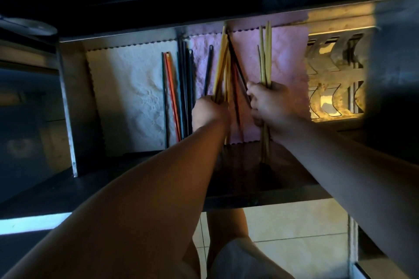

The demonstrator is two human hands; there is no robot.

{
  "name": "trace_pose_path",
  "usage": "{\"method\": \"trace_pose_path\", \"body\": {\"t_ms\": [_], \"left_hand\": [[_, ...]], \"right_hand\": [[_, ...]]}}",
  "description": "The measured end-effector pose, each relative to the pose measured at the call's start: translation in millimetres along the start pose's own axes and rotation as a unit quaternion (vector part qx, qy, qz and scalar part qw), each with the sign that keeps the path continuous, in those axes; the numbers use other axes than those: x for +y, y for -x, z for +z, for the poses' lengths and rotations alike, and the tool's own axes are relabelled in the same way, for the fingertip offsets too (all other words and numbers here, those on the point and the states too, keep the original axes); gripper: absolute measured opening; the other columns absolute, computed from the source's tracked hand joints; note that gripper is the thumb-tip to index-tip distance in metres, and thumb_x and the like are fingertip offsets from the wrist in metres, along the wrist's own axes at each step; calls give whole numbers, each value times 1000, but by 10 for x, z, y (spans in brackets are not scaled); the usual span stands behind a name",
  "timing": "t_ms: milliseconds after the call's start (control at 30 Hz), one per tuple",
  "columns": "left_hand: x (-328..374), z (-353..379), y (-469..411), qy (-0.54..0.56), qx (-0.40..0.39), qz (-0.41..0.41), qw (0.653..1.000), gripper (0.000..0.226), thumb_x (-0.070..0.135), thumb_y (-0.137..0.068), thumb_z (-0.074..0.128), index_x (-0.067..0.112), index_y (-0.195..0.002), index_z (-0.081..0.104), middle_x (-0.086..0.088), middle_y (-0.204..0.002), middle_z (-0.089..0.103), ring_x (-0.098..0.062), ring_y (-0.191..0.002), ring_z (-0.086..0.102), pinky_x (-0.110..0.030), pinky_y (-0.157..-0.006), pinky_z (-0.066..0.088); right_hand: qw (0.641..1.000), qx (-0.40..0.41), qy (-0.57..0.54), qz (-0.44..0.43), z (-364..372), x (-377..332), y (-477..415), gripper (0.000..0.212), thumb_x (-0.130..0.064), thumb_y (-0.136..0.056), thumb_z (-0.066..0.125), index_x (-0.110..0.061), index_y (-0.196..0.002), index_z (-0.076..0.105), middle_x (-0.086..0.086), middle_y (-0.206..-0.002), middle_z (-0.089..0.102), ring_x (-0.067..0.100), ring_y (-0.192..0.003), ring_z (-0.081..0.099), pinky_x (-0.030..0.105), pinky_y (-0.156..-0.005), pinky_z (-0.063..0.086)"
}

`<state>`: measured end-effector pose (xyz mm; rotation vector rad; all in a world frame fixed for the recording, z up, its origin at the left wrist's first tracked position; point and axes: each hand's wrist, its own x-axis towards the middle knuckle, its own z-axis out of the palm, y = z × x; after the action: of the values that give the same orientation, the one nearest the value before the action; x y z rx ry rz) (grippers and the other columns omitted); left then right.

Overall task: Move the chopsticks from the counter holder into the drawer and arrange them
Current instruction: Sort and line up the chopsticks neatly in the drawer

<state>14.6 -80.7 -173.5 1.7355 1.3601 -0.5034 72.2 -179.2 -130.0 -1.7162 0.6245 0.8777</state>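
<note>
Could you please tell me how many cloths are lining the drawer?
2. A white cloth covers the left part of the drawer; a pink cloth lies right of it. Another could be hidden underneath.

Bare forearms [158, 188]; pale garment [240, 260]

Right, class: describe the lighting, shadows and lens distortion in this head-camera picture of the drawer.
Head view: dim overall, the top band near black; a warm yellow patch lights the metal rack at right; the left hand and right hand, each gripping chopsticks, read clearly against the pink cloth; the wide lens stretches the forearms; detail is soft.
</note>
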Motion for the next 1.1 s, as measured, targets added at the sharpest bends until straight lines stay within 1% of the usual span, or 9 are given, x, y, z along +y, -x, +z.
{"method": "trace_pose_path", "body": {"t_ms": [67,167,233,467,600,667,800,967,1100], "left_hand": [[22,57,16,-13,9,-2,1000,17,36,-78,66,19,-80,64,-1,-74,65,-18,-57,59,-21,-49,41],[63,132,22,-42,10,-6,999,23,33,-76,66,18,-93,66,-6,-88,69,-28,-75,66,-33,-67,56],[94,169,14,-59,14,-7,998,19,29,-77,64,17,-92,63,-8,-91,68,-31,-82,67,-40,-73,57],[192,209,63,-53,7,-12,998,23,39,-77,62,17,-76,54,-2,-70,54,-25,-62,53,-24,-48,35],[226,60,83,-44,-16,-25,999,32,46,-80,57,15,-80,56,-4,-70,57,-26,-66,57,-27,-58,44],[196,-87,68,-34,-45,-13,998,35,45,-79,54,12,-86,62,-3,-70,61,-24,-64,62,-25,-55,45],[89,-444,12,-32,-86,-6,996,24,36,-77,57,14,-70,62,6,-41,52,-8,-33,51,-13,-33,29],[-124,-772,-63,-35,-77,38,996,27,33,-86,65,14,-69,57,-5,-53,57,-22,-42,59,-28,-46,51],[-349,-961,-182,-80,-28,30,996,33,40,-84,66,14,-66,55,-2,-55,55,-23,-51,56,-24,-50,42]], "right_hand": [[1000,2,-14,4,-1,-22,-5,21,-25,-92,60,-14,-74,57,-10,-37,36,7,-27,32,15,-33,26],[1000,12,-27,11,14,-58,-3,20,-22,-91,60,-11,-75,57,-9,-34,35,7,-24,31,13,-32,25],[999,10,-30,12,10,-73,-1,18,-19,-91,59,-9,-77,56,-9,-32,34,7,-23,31,13,-32,25],[1000,9,-24,14,-17,-60,-23,20,-20,-91,59,-11,-73,58,-7,-34,36,10,-26,34,15,-35,28],[1000,4,-27,7,-17,-58,16,20,-21,-89,59,-14,-70,57,-7,-36,37,11,-28,34,17,-36,28],[1000,4,-19,9,2,-70,54,17,-23,-89,61,-14,-74,59,-5,-44,41,11,-32,37,17,-37,29],[999,-31,-22,19,84,-103,146,14,-25,-92,59,-14,-83,61,-2,-53,45,8,-37,40,17,-37,29],[994,-83,-43,56,211,-107,203,28,-28,-95,51,-12,-75,61,-3,-45,38,14,-33,34,18,-37,29],[993,-92,-27,66,304,-53,162,29,-25,-96,48,-9,-78,64,-1,-46,39,13,-30,33,17,-36,29]]}}
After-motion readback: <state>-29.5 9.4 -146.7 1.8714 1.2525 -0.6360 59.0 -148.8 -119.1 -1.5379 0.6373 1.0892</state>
